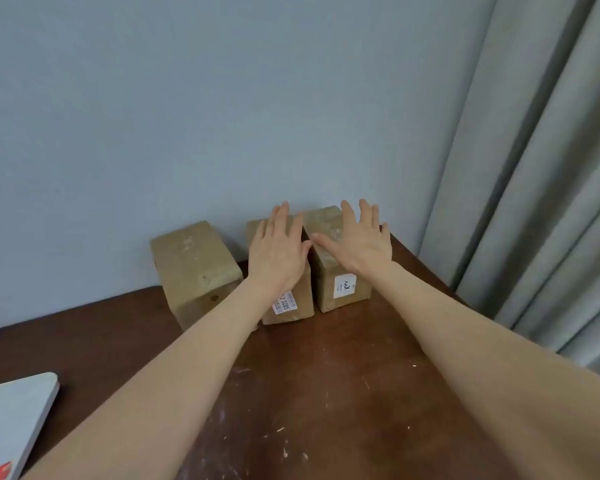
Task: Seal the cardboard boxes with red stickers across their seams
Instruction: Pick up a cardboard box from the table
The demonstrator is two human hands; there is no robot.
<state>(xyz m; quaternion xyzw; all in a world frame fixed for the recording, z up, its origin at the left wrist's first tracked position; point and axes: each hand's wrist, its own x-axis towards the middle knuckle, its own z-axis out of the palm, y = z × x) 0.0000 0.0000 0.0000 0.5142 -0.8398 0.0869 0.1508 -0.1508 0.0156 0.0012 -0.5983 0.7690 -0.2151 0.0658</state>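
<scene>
Middle box [305, 296], white label [285, 304]: "2 3205" legible, rest covered. Right box [326, 271], logo label [344, 286]: print unreadable.

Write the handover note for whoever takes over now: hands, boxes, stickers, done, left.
Left hand open, fingers straight, over the middle box. Right hand open over the right box. The left box stands apart, untouched; all three on the table by the wall. Sticker sheet with red stickers lies at the near left edge. Done: no red sticker shows on any box. Left: seal all three seams.

Brown table [326, 393] bears three cardboard boxes [194, 261] [302, 299] [329, 271] and a sticker sheet [14, 417].
</scene>
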